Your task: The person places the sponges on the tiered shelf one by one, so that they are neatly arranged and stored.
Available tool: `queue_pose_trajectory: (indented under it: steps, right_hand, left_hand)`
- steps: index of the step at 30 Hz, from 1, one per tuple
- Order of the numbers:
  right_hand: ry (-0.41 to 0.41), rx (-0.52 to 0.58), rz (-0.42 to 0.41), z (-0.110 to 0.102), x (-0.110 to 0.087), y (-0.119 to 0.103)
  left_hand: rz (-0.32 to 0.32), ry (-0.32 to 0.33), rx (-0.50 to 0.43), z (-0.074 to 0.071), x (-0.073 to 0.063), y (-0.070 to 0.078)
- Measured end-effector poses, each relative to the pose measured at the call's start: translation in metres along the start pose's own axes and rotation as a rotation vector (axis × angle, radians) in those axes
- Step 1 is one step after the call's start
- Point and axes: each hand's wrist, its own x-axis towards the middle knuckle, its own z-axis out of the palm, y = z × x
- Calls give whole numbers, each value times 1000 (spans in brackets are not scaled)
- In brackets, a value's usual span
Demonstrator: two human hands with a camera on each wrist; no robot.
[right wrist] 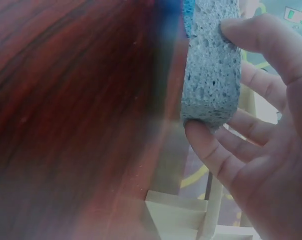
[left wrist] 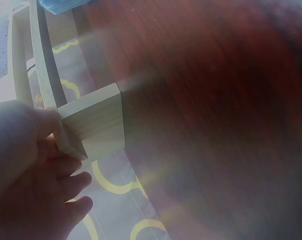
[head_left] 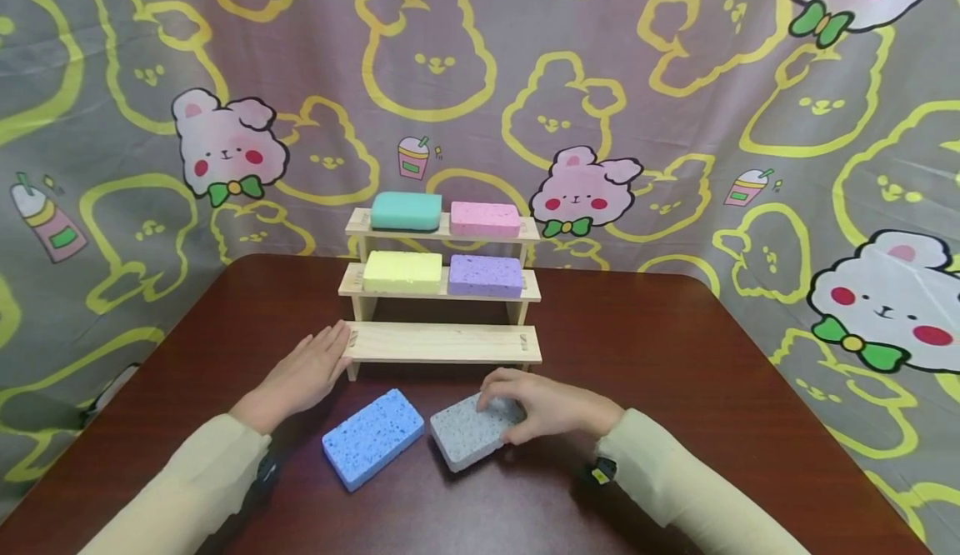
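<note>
A grey sponge (head_left: 467, 432) with a pitted surface is in my right hand (head_left: 551, 405), at the front of the table. In the right wrist view the thumb and fingers grip the sponge (right wrist: 212, 70) by its edges. To its left a blue sponge (head_left: 373, 438) lies flat on the table. My left hand (head_left: 303, 372) touches the left end of the lowest board of a three-step wooden rack (head_left: 442, 343), its fingers fairly straight. The left wrist view has the thumb and fingers close against that board end (left wrist: 73, 140).
The rack's top step holds a teal sponge (head_left: 407, 211) and a pink sponge (head_left: 484, 219). A yellow sponge (head_left: 402, 272) and a purple sponge (head_left: 486, 276) sit on its middle step. Behind the dark red-brown table (head_left: 645, 355) hangs a patterned grey curtain (head_left: 450, 55).
</note>
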Motion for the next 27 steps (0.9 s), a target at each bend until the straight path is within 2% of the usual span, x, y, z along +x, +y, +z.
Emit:
queue_pose_trajectory:
  steps: [10, 16, 27]
  right_hand:
    - [58, -38, -35, -8, 8, -6]
    - [78, -46, -26, -12, 16, -11]
    - [158, -123, -2, -18, 36, -22]
  left_hand:
    - [-12, -13, -2, 0, 0, 0]
    - [-18, -18, -5, 0, 0, 0]
    - [-18, -29, -2, 0, 1, -1]
